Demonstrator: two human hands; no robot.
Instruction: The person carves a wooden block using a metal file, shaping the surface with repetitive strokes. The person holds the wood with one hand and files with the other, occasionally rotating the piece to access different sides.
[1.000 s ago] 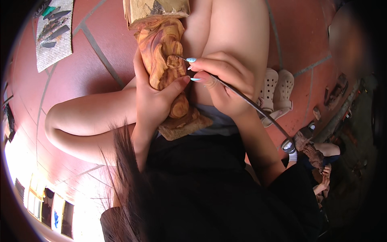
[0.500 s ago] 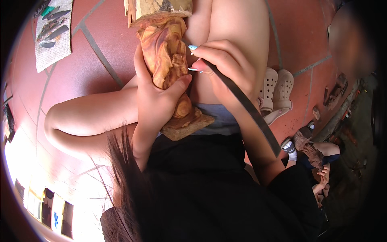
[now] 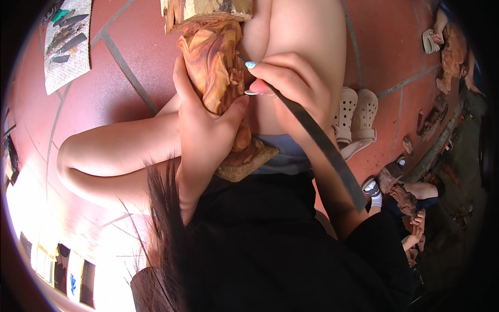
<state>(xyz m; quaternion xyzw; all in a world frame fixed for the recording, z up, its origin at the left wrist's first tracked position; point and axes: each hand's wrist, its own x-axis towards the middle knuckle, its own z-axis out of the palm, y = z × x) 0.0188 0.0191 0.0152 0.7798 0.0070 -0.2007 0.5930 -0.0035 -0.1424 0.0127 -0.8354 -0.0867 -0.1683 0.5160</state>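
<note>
Carved wooden figure [image 3: 212, 67], one, clasped by left grip [image 3: 208, 124], upper part projecting toward twelve o'clock, right grip [image 3: 306, 91] at figure's three o'clock, pinching flat dark tool [image 3: 327, 149] (tip indistinct)

From my end I count one carving [image 3: 208, 65] upper centre, one dark tool [image 3: 328, 155] mid-frame, two clogs [image 3: 346, 115] centre right.

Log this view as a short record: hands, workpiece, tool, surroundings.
left hand: wrapped around the carved wooden figure
right hand: holding a flat dark tool
tool contact: cannot tell whether its tip touches the figure
far end of figure: rough wooden block
floor: red tiles
right side: pale clogs
upper left: pale mat bearing dark blades
</note>
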